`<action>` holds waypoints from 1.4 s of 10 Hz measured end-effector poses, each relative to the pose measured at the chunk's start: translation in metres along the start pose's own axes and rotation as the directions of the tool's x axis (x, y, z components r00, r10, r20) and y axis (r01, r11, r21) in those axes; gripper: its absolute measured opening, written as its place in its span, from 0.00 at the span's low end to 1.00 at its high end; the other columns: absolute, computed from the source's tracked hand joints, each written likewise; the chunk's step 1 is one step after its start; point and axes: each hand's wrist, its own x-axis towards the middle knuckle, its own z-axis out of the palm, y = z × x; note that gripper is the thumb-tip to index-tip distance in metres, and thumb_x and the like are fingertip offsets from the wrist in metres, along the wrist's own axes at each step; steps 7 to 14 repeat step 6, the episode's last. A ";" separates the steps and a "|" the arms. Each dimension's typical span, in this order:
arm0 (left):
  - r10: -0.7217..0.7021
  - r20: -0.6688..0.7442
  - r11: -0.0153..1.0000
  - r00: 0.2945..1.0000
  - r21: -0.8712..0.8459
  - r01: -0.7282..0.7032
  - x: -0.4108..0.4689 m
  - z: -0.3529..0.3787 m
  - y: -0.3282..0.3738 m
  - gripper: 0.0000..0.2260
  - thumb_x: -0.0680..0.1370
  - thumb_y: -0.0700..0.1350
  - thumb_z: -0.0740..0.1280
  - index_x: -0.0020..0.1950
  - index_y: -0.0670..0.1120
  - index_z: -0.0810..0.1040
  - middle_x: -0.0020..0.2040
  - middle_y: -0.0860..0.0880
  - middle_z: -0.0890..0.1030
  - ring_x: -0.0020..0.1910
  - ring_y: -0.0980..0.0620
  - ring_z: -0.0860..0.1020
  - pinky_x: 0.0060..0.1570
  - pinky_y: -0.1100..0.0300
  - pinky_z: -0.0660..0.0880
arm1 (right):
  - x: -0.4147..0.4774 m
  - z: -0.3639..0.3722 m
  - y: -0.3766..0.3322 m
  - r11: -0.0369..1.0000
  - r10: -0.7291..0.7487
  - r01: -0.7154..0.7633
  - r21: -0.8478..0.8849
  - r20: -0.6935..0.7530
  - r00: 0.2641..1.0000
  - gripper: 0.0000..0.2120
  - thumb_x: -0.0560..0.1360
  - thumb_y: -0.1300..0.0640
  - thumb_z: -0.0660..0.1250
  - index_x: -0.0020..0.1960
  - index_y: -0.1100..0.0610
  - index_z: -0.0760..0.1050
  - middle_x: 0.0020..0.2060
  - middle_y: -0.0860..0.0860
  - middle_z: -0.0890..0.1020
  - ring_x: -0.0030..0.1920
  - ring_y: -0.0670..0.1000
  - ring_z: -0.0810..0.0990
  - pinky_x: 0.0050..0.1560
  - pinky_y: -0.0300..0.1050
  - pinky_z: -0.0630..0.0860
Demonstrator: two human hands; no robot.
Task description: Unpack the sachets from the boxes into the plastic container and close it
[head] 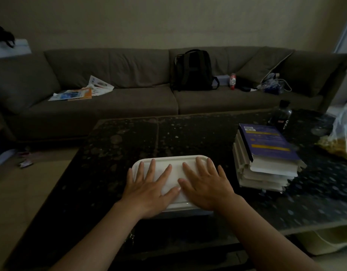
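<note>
White plastic container [185, 207], low centre of the frame on the dark worktop [141, 133], with the left hand [147, 192] and right hand [206, 188] laid flat on its lid [176, 170], fingers straight and spread, gripping nothing: judged the final closing press. Sachets, lid seal and boxes are not visible. Dim light blurs the papers [81, 92] on the sofa [129, 102] at upper left.

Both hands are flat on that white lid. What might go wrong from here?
The left hand and right hand press the top of the lid, not its rim, so a corner may stay unsealed. The tabletop looks smooth, so the container might slide under the push. The stack of books stands close by the right arm and could get nudged.
</note>
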 end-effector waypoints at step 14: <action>0.011 0.069 1.000 0.998 -0.027 -0.009 -0.014 -0.032 0.012 0.36 0.78 0.76 0.44 0.83 0.66 0.38 0.85 0.48 0.34 0.82 0.39 0.31 0.76 0.33 0.28 | -0.010 -0.025 -0.009 0.998 0.017 -0.019 0.055 0.038 0.999 0.34 0.78 0.31 0.42 0.79 0.43 0.40 0.80 0.51 0.42 0.78 0.56 0.39 0.74 0.66 0.38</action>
